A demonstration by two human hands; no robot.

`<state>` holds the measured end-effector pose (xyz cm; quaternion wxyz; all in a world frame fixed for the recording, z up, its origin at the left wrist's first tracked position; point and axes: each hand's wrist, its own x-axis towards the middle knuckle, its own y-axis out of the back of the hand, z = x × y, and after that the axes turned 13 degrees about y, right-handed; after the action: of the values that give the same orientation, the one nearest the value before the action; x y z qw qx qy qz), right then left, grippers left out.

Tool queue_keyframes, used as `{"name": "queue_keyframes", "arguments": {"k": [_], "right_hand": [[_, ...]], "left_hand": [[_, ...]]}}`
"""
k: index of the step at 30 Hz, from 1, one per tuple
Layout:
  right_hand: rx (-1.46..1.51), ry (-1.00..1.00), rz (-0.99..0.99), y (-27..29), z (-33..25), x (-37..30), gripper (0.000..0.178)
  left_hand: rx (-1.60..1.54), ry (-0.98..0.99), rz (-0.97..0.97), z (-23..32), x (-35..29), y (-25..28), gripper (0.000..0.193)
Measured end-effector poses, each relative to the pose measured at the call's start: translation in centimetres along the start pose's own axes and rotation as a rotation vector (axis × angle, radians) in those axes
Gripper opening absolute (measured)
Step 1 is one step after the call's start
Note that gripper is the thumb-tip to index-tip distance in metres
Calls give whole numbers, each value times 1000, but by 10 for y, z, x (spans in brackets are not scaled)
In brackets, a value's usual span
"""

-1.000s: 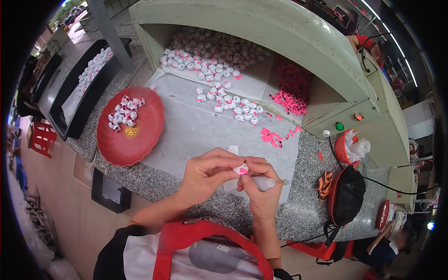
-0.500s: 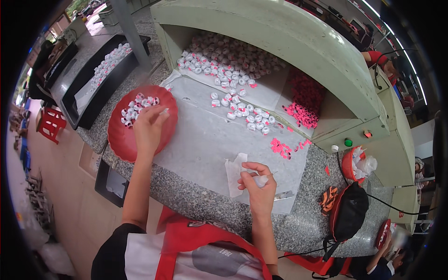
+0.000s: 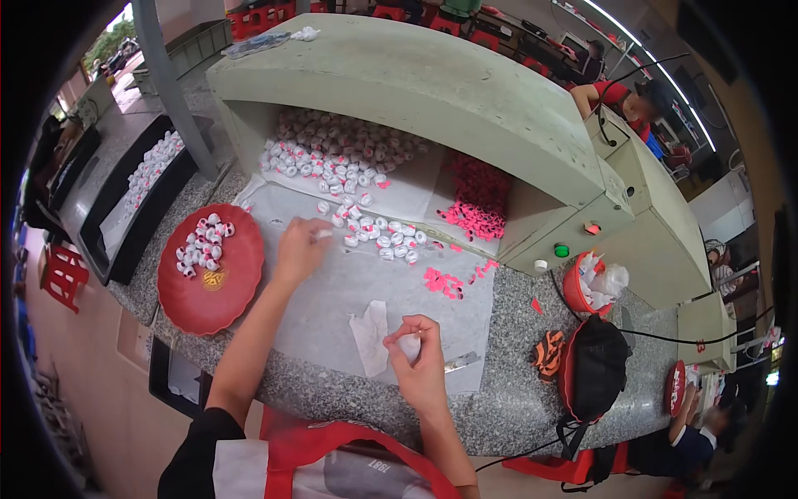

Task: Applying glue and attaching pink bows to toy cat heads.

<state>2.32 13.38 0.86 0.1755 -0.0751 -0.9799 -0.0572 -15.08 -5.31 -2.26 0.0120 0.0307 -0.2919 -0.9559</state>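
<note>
My left hand point(image 3: 301, 251) is over the white paper sheet, just left of a loose group of small white rounded pieces with pink marks point(image 3: 384, 235). It is smeared by motion; something pale shows at its fingertips, and I cannot tell whether they hold it. Nearer me, my right hand point(image 3: 418, 366) is closed around a small whitish squeeze bottle point(image 3: 409, 345), partly hidden by the fingers. A crumpled piece of white paper point(image 3: 368, 337) lies beside that hand. Left of my left forearm, a red scalloped plate point(image 3: 179, 303) carries a cluster of the same white pieces point(image 3: 204, 243).
A pale green metal housing point(image 3: 399, 79) arches over heaped white pieces point(image 3: 332, 154) and small pink bits point(image 3: 474, 220). On the right are a red basket point(image 3: 573, 287) and a black pouch point(image 3: 597, 370). A black tray point(image 3: 104, 266) stands left. Other people work at far right.
My left hand has left the red plate and moved right, toward the loose white pieces. The right hand keeps hold of the bottle. The whole view has shifted with the head.
</note>
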Motion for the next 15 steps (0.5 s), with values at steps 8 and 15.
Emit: {"name": "queue_keyframes", "arguments": {"k": [8,15], "right_hand": [[171,-120,362,21,-59,9,25],[-273,312,339,11,-81,-17,21]], "left_hand": [[-1223,246,-722,74,-114,8,32],[-1022,10,-520,90,-137,8,32]]}}
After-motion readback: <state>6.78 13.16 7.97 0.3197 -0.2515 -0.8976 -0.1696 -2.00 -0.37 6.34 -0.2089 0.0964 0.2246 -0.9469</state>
